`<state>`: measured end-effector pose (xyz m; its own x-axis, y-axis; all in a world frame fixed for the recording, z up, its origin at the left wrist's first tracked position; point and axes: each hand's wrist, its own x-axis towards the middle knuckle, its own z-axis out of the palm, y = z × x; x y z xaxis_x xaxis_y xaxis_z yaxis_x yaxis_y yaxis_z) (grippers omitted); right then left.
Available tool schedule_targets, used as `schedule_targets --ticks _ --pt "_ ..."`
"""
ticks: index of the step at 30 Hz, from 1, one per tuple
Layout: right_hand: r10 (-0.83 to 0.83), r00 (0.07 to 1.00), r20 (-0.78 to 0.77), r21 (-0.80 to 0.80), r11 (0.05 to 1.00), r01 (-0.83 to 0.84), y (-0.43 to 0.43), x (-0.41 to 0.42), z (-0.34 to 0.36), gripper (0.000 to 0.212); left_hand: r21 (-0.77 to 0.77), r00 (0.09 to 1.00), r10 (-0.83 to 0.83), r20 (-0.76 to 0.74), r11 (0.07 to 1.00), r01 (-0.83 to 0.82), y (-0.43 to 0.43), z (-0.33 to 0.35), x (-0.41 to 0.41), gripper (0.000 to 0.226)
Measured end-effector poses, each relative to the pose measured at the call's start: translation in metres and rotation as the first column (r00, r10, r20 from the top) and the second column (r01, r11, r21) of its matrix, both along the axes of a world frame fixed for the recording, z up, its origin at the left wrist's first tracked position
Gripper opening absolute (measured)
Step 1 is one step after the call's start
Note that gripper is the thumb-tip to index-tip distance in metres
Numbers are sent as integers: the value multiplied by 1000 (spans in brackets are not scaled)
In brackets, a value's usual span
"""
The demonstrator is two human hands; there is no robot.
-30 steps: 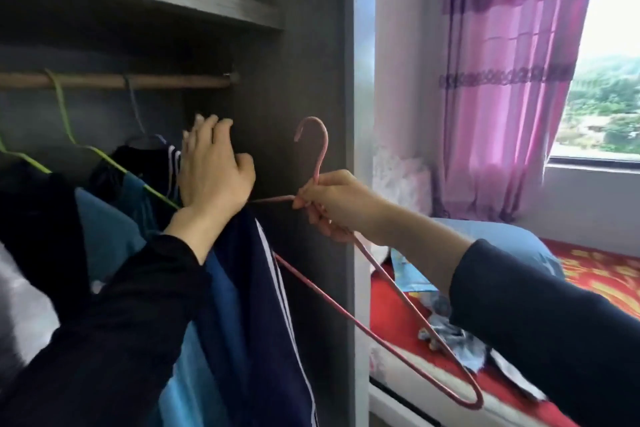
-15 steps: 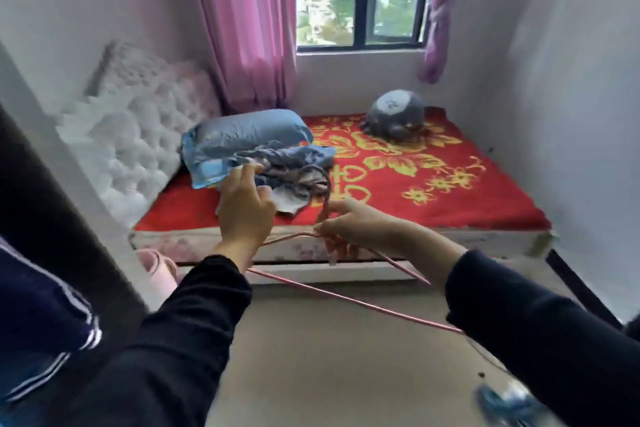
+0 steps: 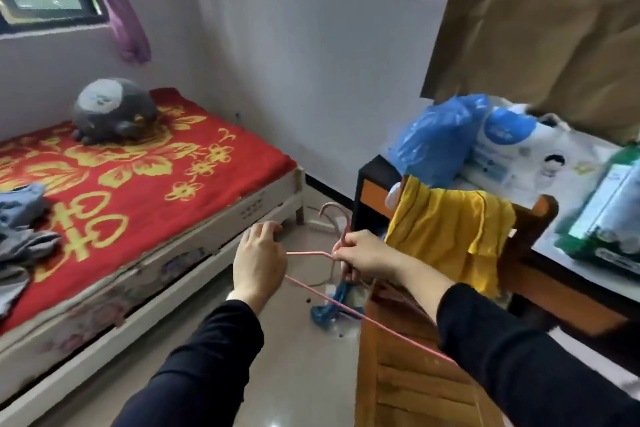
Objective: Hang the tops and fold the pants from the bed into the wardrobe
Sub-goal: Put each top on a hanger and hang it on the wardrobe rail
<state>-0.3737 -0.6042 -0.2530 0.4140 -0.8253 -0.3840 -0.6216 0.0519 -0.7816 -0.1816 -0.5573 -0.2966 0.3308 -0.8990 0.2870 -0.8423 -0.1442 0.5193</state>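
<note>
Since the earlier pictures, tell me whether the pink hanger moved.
Yes. The pink hanger, held in the right hand, has gone rightward from the bed's middle to beyond its foot, beside the wooden chair.

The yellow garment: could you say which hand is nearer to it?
Right. The right hand, gripping the pink hanger, is beside the yellow garment; the left hand is nearer the bed.

Pink hanger (image 3: 304,253) (hook up), right hand (image 3: 363,253)
</note>
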Motion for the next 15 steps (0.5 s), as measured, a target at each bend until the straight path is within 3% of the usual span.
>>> schedule_targets --ticks 4,8,12,15 --pt "-248 967 -60 -107 965 240 -27 -76 -5 21 28 981 -195 17 980 195 -49 -6 -69 38" --pt "-361 921 -146 -208 922 328 -53 -150 -6 30 47 942 -335 -13 941 335 -92 -12 -136 39" --pt "-418 874 -248 -273 896 351 -84 -209 -4 39 57 919 -385 -86 919 391 -132 -13 -194 39" --pt "-450 816 -363 -335 880 337 -116 -248 -8 40 91 933 -323 -161 936 340 -165 -18 -229 41"
